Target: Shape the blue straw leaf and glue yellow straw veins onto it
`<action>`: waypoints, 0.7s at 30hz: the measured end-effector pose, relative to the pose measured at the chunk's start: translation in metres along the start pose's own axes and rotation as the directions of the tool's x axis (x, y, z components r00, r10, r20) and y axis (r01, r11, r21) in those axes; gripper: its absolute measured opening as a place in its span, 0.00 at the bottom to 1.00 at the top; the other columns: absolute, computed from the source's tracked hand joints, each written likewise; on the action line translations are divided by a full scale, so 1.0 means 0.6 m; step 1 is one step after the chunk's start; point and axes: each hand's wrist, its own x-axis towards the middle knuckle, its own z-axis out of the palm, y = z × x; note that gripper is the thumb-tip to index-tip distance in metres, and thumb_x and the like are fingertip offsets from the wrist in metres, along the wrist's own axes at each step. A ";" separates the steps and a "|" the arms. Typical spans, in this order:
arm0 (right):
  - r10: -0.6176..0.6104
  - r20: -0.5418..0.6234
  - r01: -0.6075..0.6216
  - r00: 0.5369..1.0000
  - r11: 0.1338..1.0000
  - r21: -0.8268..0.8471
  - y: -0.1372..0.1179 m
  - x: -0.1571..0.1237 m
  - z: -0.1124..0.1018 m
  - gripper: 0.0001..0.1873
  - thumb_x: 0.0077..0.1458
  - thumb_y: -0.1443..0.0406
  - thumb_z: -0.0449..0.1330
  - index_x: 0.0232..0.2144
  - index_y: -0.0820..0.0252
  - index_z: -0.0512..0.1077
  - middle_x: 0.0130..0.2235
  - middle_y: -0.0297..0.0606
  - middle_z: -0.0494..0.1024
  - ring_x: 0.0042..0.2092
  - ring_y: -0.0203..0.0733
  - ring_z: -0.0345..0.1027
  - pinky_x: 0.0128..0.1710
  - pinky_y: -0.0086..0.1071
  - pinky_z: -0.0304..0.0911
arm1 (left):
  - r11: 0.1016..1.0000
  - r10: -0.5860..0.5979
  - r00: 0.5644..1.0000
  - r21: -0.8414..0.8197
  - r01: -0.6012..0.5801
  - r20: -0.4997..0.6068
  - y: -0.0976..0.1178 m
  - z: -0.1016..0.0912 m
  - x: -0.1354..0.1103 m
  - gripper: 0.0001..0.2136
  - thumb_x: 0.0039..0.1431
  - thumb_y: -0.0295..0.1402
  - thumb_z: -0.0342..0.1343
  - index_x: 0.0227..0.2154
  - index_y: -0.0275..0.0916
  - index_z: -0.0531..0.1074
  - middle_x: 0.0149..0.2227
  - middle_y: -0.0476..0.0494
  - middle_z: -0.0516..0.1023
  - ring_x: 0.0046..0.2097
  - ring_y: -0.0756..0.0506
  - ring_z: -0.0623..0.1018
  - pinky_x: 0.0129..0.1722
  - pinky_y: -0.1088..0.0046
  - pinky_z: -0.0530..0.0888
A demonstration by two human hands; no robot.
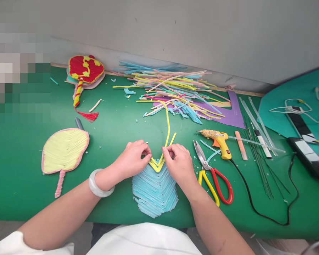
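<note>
A fan-shaped piece (154, 193) covered in pale blue strips laid in a chevron lies on the green table (21, 191) at the near edge. Yellow strips (157, 165) form its top rows. My left hand (133, 158) pinches the left end of the yellow chevron, fingers closed. My right hand (178, 163) pinches the right side, closed on a long yellow strip (167, 124) that runs up and away across the table.
A heap of coloured strips (172, 88) lies at the back on purple card (234, 113). A yellow glue gun (219, 140), scissors (215, 177) and glue sticks (255, 124) are at the right. A finished yellow fan (65, 150) and a red fan (85, 69) lie left.
</note>
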 end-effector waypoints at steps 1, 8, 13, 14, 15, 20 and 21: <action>0.003 0.004 -0.003 1.000 1.000 0.011 0.000 0.000 0.000 0.17 0.62 0.58 0.54 0.23 0.56 0.66 0.24 0.31 0.68 0.31 0.40 0.61 0.35 0.34 0.52 | 1.000 -0.006 1.000 -0.004 0.006 0.001 0.000 0.000 0.000 0.06 0.59 0.33 0.49 0.28 0.41 0.68 0.33 0.48 0.72 0.38 0.43 0.73 0.46 0.61 0.65; -0.003 0.063 0.004 0.998 1.000 -0.008 0.001 -0.001 0.002 0.16 0.62 0.59 0.56 0.22 0.57 0.65 0.25 0.31 0.68 0.32 0.40 0.61 0.36 0.34 0.51 | 1.000 -0.007 1.000 0.004 0.007 0.000 0.000 0.001 0.001 0.06 0.59 0.34 0.49 0.28 0.41 0.67 0.33 0.48 0.72 0.38 0.44 0.72 0.47 0.60 0.64; -0.011 0.083 0.015 0.997 0.999 -0.050 0.003 -0.002 0.004 0.15 0.62 0.59 0.57 0.24 0.57 0.67 0.27 0.32 0.70 0.33 0.40 0.62 0.36 0.34 0.50 | 1.000 0.007 1.000 0.024 -0.007 0.000 0.001 0.002 0.001 0.06 0.59 0.34 0.49 0.28 0.40 0.67 0.33 0.48 0.71 0.38 0.44 0.72 0.46 0.60 0.64; -0.009 0.083 0.014 0.997 0.998 -0.057 0.003 -0.002 0.004 0.15 0.62 0.59 0.57 0.24 0.57 0.67 0.27 0.32 0.71 0.33 0.40 0.62 0.36 0.34 0.50 | 1.000 0.009 1.000 0.024 -0.009 0.002 0.001 0.003 0.001 0.06 0.59 0.34 0.49 0.28 0.40 0.67 0.33 0.48 0.71 0.38 0.44 0.72 0.46 0.60 0.64; -0.005 0.083 0.011 0.997 0.998 -0.064 0.003 -0.001 0.004 0.15 0.62 0.59 0.57 0.24 0.57 0.67 0.27 0.32 0.71 0.33 0.40 0.62 0.36 0.34 0.50 | 1.000 0.011 1.000 0.024 -0.011 0.003 0.001 0.003 0.000 0.06 0.60 0.33 0.49 0.28 0.40 0.67 0.33 0.48 0.71 0.38 0.44 0.72 0.46 0.60 0.64; 0.011 0.084 -0.003 0.996 0.995 -0.096 0.003 0.000 0.005 0.15 0.61 0.59 0.58 0.23 0.57 0.67 0.26 0.32 0.71 0.32 0.40 0.61 0.35 0.33 0.50 | 0.998 0.038 0.999 0.051 -0.037 -0.004 -0.004 0.005 0.000 0.06 0.60 0.33 0.50 0.29 0.40 0.68 0.33 0.48 0.71 0.38 0.45 0.72 0.46 0.61 0.64; 0.014 0.086 -0.005 0.996 0.995 -0.099 0.003 0.000 0.006 0.15 0.61 0.59 0.58 0.23 0.57 0.67 0.26 0.32 0.71 0.32 0.40 0.62 0.36 0.33 0.50 | 0.998 0.042 0.999 0.056 -0.042 -0.006 -0.005 0.005 0.000 0.05 0.61 0.32 0.51 0.30 0.40 0.68 0.33 0.49 0.71 0.38 0.45 0.72 0.46 0.61 0.65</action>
